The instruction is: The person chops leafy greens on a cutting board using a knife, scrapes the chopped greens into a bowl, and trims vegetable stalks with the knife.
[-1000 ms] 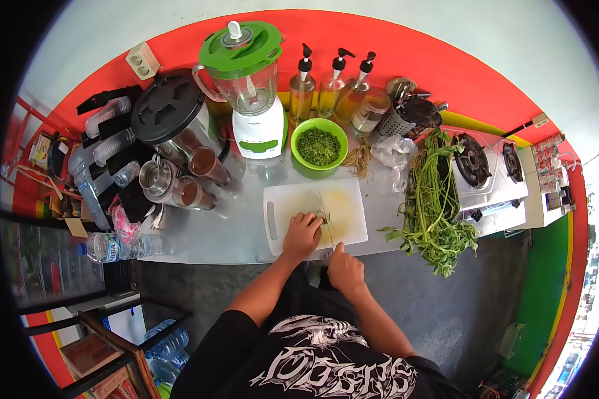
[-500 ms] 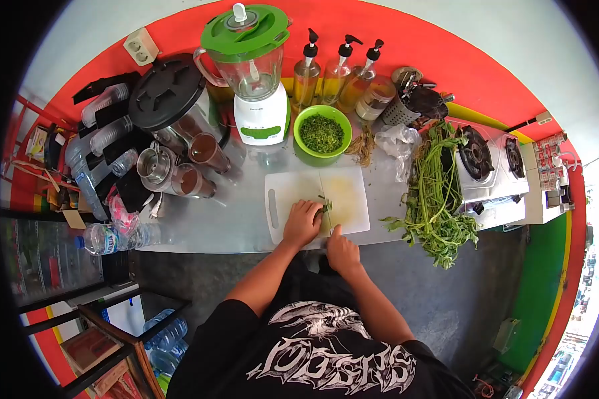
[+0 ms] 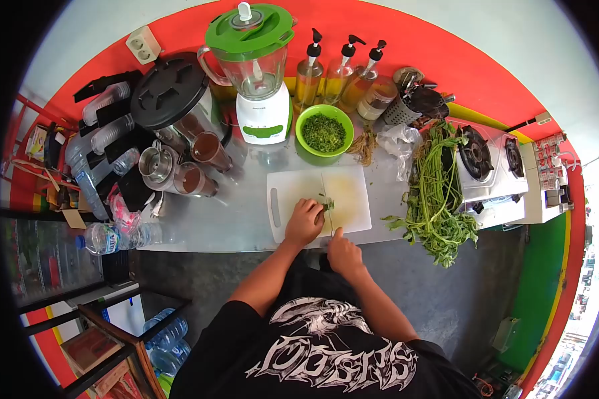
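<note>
On a white cutting board (image 3: pixel 353 206), my left hand (image 3: pixel 305 223) is closed over a small bunch of green leaves (image 3: pixel 329 203), fingertips pressed together beside the blade. My right hand (image 3: pixel 344 254) grips the handle of a knife (image 3: pixel 330 216) at the board's front edge; the thin blade points away from me across the board. A few cut green bits lie by the blade. Behind the board stands a green bowl (image 3: pixel 303 149) holding chopped greens (image 3: pixel 324 132).
Leafy stalks (image 3: pixel 436 193) hang over the counter's front edge on the right, beside a gas stove (image 3: pixel 489 189). A blender (image 3: pixel 264 116), pump bottles (image 3: pixel 309 80) and a plastic bag (image 3: pixel 399 143) stand behind. Brown-filled cups (image 3: pixel 196 181) and a water bottle (image 3: pixel 103 239) are left.
The view has shifted, so the counter appears higher in it. More cut green bits show near the blade. Both hands keep their places at the board.
</note>
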`<action>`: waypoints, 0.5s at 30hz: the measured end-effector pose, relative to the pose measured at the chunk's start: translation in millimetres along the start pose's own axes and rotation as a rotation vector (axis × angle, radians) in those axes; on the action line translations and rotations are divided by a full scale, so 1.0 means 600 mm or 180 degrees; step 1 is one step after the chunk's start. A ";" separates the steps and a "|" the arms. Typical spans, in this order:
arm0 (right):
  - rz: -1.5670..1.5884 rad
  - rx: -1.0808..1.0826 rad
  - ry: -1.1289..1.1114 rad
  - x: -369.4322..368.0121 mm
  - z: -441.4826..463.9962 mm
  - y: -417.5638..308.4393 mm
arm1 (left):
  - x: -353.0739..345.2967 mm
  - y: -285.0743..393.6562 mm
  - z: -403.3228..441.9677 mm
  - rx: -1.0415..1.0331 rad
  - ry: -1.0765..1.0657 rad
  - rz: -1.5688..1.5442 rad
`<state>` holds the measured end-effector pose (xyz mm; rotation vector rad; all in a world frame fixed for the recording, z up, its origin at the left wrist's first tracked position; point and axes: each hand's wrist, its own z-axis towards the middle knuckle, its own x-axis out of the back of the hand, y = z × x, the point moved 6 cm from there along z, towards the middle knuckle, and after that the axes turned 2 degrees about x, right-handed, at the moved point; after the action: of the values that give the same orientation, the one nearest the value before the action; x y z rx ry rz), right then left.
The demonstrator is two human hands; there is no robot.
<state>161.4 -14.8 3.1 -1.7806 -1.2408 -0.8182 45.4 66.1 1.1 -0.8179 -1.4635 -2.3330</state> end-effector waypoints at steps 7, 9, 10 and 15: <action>0.0018 -0.0005 -0.0189 0.028 -0.013 -0.001 | -0.002 -0.001 0.002 0.0090 -0.0189 0.0087; 0.0038 0.0025 -0.0157 0.015 -0.014 0.000 | 0.001 0.003 0.006 0.0018 -0.0069 0.0057; 0.0069 0.0046 -0.0148 0.004 -0.015 0.001 | 0.001 0.003 0.004 -0.0009 -0.0061 0.0086; 0.0152 0.0081 -0.0072 0.013 0.003 0.008 | -0.002 0.003 0.000 -0.0134 -0.0081 0.0153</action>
<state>168.7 -11.0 7.9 -1.7968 -1.2135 -0.7540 47.5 65.3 1.7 -0.8871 -1.3934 -2.3335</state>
